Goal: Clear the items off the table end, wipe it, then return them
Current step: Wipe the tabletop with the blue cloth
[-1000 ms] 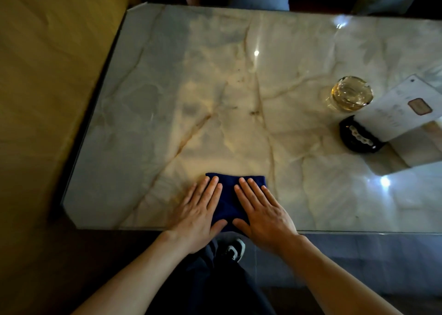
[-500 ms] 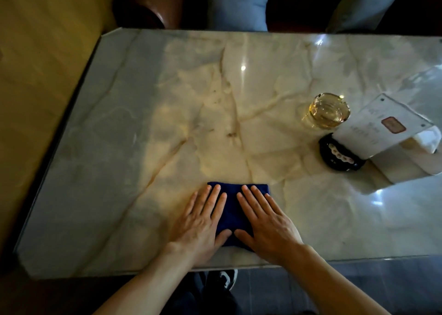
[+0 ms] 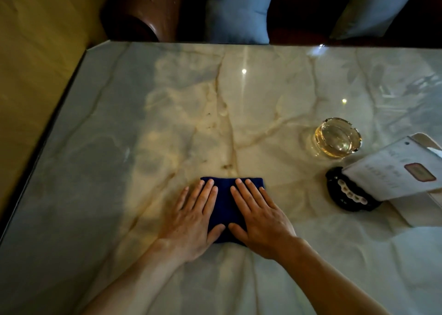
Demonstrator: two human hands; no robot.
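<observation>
A folded dark blue cloth [image 3: 226, 207] lies on the marble table [image 3: 143, 123], a little in from the near side. Both hands press flat on it with fingers stretched forward. My left hand [image 3: 191, 221] covers the cloth's left part and my right hand [image 3: 260, 219] its right part, thumbs nearly meeting. At the right stand a glass ashtray [image 3: 338, 137], a round black holder [image 3: 346, 195] and a white card [image 3: 394, 171] leaning in it.
The table's left end has cut corners and borders a yellowish surface [image 3: 31, 51]. Beyond the far edge is a dark brown seat [image 3: 143, 11] with two pale blue cushions [image 3: 236, 11] [image 3: 373, 6].
Both hands have slid the cloth forward, away from the near table edge. The view has shifted too, and the near edge has dropped out of sight.
</observation>
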